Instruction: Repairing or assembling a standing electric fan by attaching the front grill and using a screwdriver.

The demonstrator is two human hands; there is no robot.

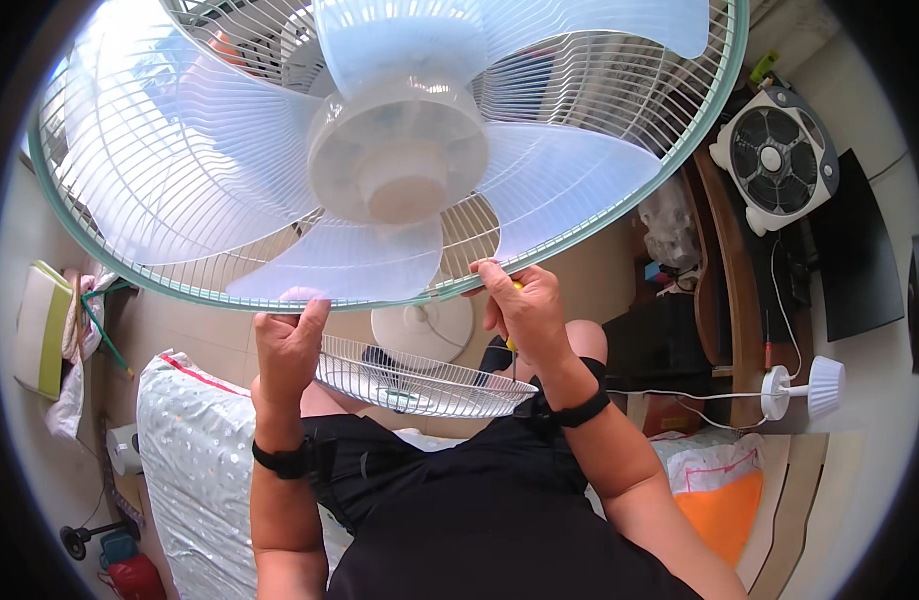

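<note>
A large fan fills the upper part of the view, with translucent pale blue blades point(569, 185) around a whitish hub point(399, 150). Behind them is a wire rear grille with a teal rim point(179, 284). My left hand point(287, 345) is closed on the lower rim, thumb up against its edge. My right hand point(531, 312) is curled round a yellow-handled screwdriver point(512, 344), shaft pointing down, while its thumb and forefinger touch the rim. A loose white wire grille point(429, 390) rests on my lap below.
The fan's round white base point(449, 335) stands on the tiled floor. At right are a grey box fan point(774, 160), a wooden cabinet edge point(744, 250) and a small white fan-like device point(824, 388) with a cord. A patterned bedcover point(194, 470) lies at left.
</note>
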